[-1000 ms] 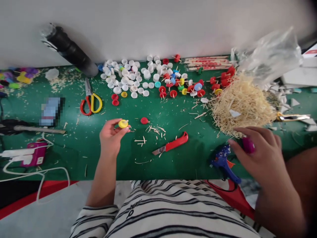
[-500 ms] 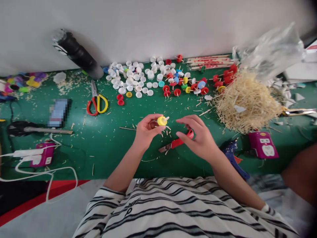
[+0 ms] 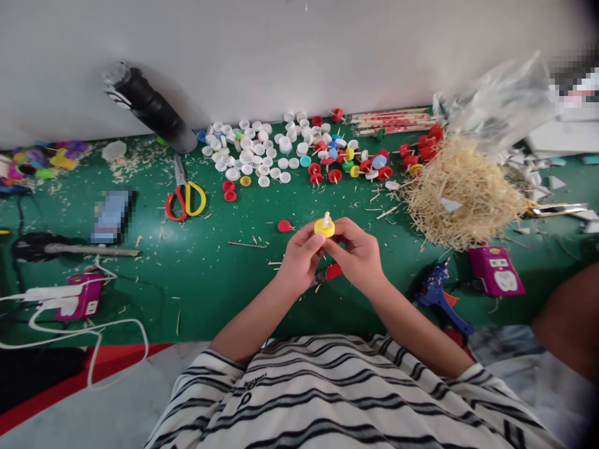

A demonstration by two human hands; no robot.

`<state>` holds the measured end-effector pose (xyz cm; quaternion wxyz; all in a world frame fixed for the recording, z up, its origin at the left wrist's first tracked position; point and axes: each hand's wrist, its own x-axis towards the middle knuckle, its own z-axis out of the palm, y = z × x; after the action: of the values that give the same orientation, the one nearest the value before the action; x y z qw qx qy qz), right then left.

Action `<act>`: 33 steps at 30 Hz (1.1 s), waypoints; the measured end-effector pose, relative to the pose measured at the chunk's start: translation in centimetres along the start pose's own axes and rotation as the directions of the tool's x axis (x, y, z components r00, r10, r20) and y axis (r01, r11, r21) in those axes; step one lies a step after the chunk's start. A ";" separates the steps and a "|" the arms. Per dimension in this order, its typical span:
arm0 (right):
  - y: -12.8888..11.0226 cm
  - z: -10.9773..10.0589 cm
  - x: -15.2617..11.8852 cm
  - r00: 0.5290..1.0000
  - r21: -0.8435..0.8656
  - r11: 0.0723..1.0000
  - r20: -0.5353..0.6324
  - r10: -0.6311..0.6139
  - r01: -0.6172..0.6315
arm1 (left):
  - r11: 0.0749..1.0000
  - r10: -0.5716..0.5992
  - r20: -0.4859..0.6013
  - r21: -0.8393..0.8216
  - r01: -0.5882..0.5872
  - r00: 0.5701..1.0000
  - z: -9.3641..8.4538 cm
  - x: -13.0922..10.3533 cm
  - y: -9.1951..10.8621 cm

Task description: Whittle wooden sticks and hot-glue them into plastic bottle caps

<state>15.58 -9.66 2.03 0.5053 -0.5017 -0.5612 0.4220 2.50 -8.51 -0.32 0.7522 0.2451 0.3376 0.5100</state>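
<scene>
Both my left hand (image 3: pixel 302 257) and my right hand (image 3: pixel 358 254) are closed on a yellow bottle cap (image 3: pixel 324 228), gripping it between thumbs and fingers from either side. A short pale stick stands up from the middle of the cap. On the green table just beyond my left fingers lies a red cap (image 3: pixel 284 226). Below the hands sits a red-handled utility knife (image 3: pixel 333 270), partly hidden by them. A thin metal rod (image 3: pixel 247 245) lies to the left among wood shavings.
White bottle caps (image 3: pixel 255 149) and coloured caps on sticks (image 3: pixel 374 162) spread along the back. Scissors (image 3: pixel 185 193), a phone (image 3: pixel 112 215) and a soldering iron (image 3: pixel 88 248) lie left. A heap of wood shavings (image 3: pixel 463 193), a blue glue gun (image 3: pixel 435 293) and a purple socket (image 3: pixel 496 271) are right.
My left hand has moved right with the yellow cap, and my right hand has come in and closed on it. The red cap now shows on the table.
</scene>
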 end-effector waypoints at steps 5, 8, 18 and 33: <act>-0.2 0.0 0.0 0.999 -0.027 1.000 -0.032 -0.012 0.012 | 1.000 -0.019 -0.005 -0.016 0.019 1.000 0.1 -0.1 0.0; 0.0 -0.1 -0.2 0.998 -0.013 0.999 -0.053 -0.035 0.034 | 1.000 -0.012 -0.016 -0.025 0.011 1.000 0.0 -0.1 0.0; 0.5 0.0 -0.7 1.000 -0.002 1.000 -0.022 0.005 -0.005 | 1.000 -0.006 0.035 -0.009 0.007 0.999 -0.4 0.0 -0.1; 3.0 -2.8 -2.6 0.992 -0.206 0.971 0.014 0.123 -0.117 | 0.989 0.135 -0.131 -0.039 -0.141 0.982 -3.3 -0.5 5.0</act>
<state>18.68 -11.92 -0.91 0.4171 -0.5785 -0.5769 0.3982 -3.10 -7.07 1.24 0.6975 0.2165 0.3552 0.5835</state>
